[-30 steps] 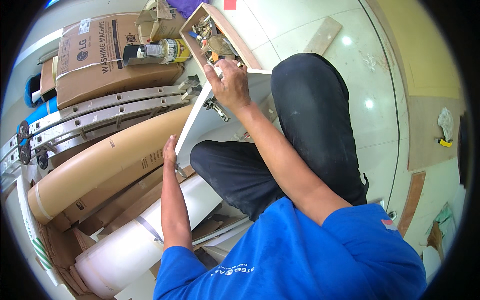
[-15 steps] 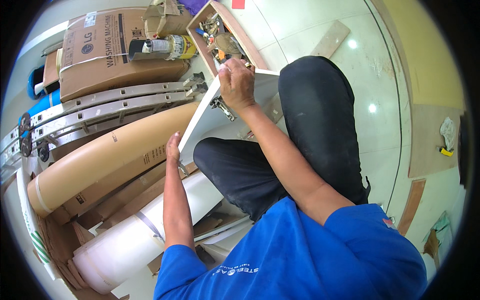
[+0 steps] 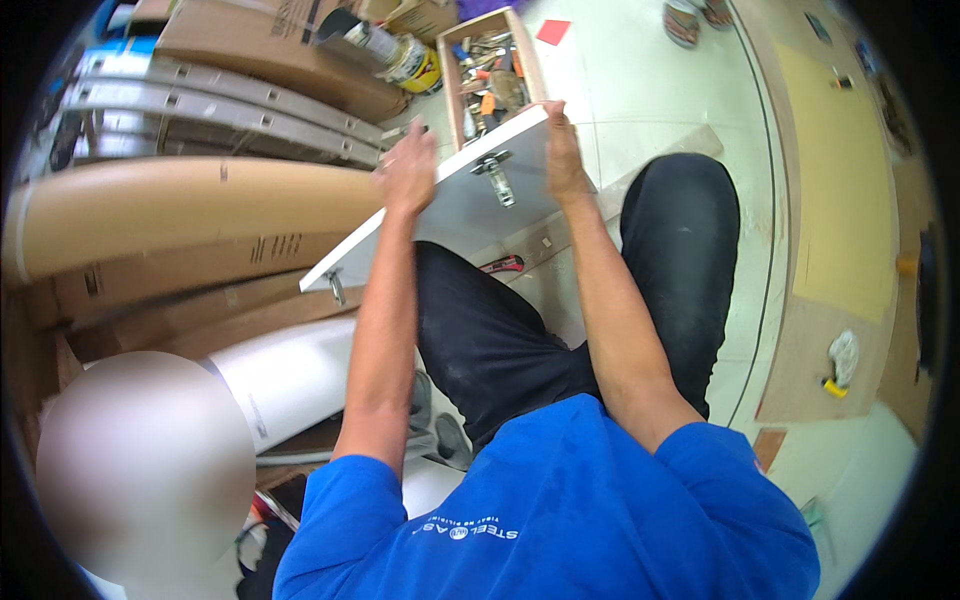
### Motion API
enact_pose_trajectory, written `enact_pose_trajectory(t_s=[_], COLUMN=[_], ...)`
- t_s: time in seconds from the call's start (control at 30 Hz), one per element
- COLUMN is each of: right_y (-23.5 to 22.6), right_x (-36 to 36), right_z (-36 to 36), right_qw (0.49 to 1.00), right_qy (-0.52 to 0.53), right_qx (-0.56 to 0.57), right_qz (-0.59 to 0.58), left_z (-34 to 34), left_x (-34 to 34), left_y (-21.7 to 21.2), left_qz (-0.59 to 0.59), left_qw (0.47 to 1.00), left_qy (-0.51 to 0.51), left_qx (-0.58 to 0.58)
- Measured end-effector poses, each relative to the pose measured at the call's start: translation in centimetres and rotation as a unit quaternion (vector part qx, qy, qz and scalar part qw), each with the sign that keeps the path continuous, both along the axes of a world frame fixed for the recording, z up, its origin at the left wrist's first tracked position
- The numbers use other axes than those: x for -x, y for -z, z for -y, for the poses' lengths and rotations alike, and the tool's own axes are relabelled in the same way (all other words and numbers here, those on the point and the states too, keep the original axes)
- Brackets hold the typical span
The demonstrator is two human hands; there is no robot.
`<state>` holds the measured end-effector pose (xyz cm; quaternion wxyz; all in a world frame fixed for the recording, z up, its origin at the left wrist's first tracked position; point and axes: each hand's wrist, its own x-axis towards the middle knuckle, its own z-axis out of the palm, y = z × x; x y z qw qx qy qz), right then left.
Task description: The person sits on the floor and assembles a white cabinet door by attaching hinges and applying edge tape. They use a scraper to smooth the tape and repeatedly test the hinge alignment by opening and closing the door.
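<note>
A white panel point(image 3: 455, 205), like a cabinet door, is tilted in front of my knees, with a metal hinge point(image 3: 495, 178) near its upper part and another hinge point(image 3: 337, 287) by its lower left corner. My right hand point(image 3: 566, 155) grips the panel's upper right end, the fingers wrapped over the edge. Smeared by motion, my left hand point(image 3: 408, 168) is at the panel's long far edge, reaching past it with fingers apart. Whether it touches the edge I cannot tell. On the floor beyond my left knee lies a red and black utility knife point(image 3: 503, 264).
Just past the panel stands a wooden box point(image 3: 447, 80) of tools. At left are a ladder point(image 3: 235, 115), a large brown roll point(image 3: 200, 205) and a white roll point(image 3: 290, 380). A person point(image 3: 145, 470) is at lower left; sandalled feet point(image 3: 682, 25) show at the far right.
The panel has swung to a flatter slant, showing more of its hinged face. My left hand has moved up along its edge; my right hand has shifted right. A person has appeared at lower left.
</note>
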<state>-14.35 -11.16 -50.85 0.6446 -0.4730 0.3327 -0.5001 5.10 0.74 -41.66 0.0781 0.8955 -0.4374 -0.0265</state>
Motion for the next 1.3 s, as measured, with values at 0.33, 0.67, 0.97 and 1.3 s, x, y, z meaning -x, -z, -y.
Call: enact_pose_trajectory(t_s=[0.33,0.67,0.97,1.3], right_y=[-1.5,-2.4,-2.7,-11.5], right_x=[0.0,0.4,0.5,-5.6], right_z=[0.6,0.6,0.5,-5.4], right_qw=[0.995,0.999,0.997,0.81], right_qy=[-0.05,-0.007,-0.03,-0.365], right_qx=[-0.064,-0.017,-0.03,0.41], right_qz=[0.066,0.047,0.068,-0.205], left_z=[7.5,-2.4,-16.0,-16.0], left_x=[10.5,1.6,-7.1,-6.0], left_y=[-1.8,-0.4,-1.8,-2.2], left_qz=[0.001,0.038,-0.041,-0.064], left_qw=[0.997,0.998,0.979,0.99], left_qy=[0.044,0.0,0.157,0.109], left_qx=[0.066,0.046,0.124,0.057])
